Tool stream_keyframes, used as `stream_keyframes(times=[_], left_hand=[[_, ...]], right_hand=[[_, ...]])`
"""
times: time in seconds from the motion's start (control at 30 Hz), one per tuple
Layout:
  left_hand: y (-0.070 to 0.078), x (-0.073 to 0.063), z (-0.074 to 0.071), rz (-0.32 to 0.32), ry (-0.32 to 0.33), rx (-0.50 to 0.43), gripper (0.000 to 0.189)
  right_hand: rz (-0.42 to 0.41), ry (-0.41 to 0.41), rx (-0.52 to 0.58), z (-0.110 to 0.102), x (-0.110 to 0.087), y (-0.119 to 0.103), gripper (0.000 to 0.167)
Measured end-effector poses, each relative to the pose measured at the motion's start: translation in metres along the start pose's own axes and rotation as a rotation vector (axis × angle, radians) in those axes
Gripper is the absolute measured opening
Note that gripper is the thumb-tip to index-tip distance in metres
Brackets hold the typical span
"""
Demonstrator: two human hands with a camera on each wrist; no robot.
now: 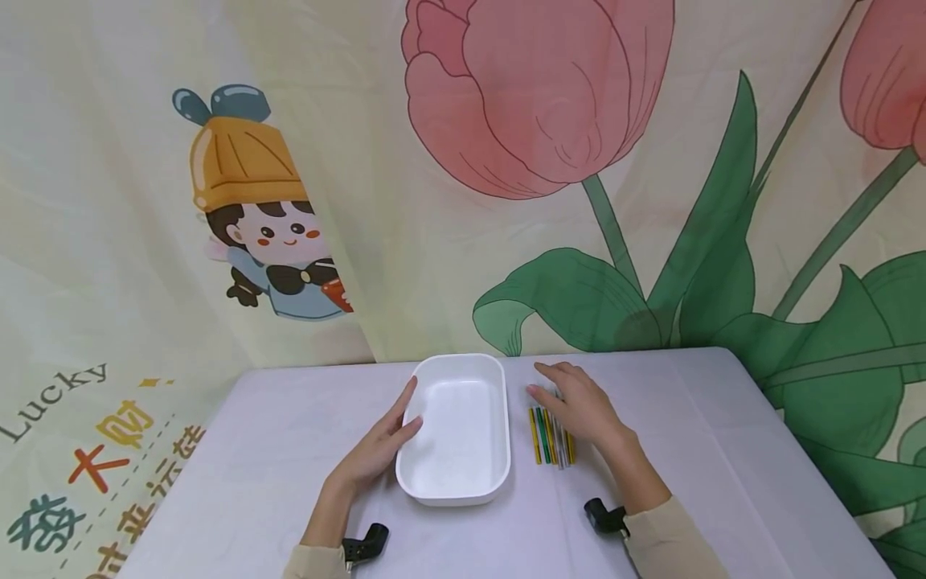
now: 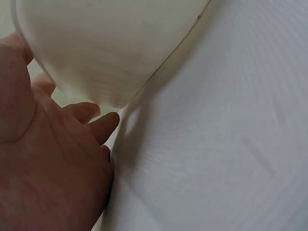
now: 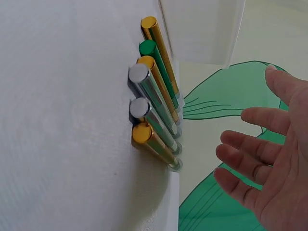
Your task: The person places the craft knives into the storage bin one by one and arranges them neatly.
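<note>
A white rectangular tray [image 1: 454, 497] with rounded corners lies on the table. My left hand [image 1: 376, 450] grips its left side, thumb over the rim and fingers along the outer wall; the left wrist view shows the fingertips against the tray's wall [image 2: 110, 53]. Right of the tray, several slim shiny sticks [image 1: 544, 438] lie side by side, gold, green and silver with flat round ends. My right hand [image 1: 579, 406] hovers over their far ends, fingers spread and holding nothing. From the right wrist, that hand [image 3: 269, 163] appears apart from the row, which includes a green stick [image 3: 159, 67].
A white cloth covers the table [image 1: 289, 434], with its far edge just behind the tray. Beyond it hangs a backdrop [image 1: 376, 201] printed with tulips and a cartoon figure. A black wrist device [image 1: 365, 544] sits on each forearm.
</note>
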State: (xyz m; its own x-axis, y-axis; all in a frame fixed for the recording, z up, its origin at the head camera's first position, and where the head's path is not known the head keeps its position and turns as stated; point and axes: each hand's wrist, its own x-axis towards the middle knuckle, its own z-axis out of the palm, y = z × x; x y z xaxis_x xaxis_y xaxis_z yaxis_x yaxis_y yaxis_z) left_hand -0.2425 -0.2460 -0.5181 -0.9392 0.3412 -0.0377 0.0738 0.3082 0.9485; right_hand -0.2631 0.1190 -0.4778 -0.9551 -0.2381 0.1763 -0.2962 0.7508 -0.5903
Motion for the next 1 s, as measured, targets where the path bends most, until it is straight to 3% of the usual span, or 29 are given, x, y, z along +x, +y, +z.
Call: stream_keyframes(times=[0.33, 1.0], left_hand=[[0.000, 0.000, 0.003, -0.066, 0.027, 0.009, 0.066], [0.002, 0.003, 0.007, -0.066, 0.015, 0.018, 0.071]], right_hand=[[0.035, -0.019, 0.065, 0.005, 0.004, -0.006, 0.058], [0.051, -0.019, 0.064, 0.010, 0.015, -0.017, 0.056]])
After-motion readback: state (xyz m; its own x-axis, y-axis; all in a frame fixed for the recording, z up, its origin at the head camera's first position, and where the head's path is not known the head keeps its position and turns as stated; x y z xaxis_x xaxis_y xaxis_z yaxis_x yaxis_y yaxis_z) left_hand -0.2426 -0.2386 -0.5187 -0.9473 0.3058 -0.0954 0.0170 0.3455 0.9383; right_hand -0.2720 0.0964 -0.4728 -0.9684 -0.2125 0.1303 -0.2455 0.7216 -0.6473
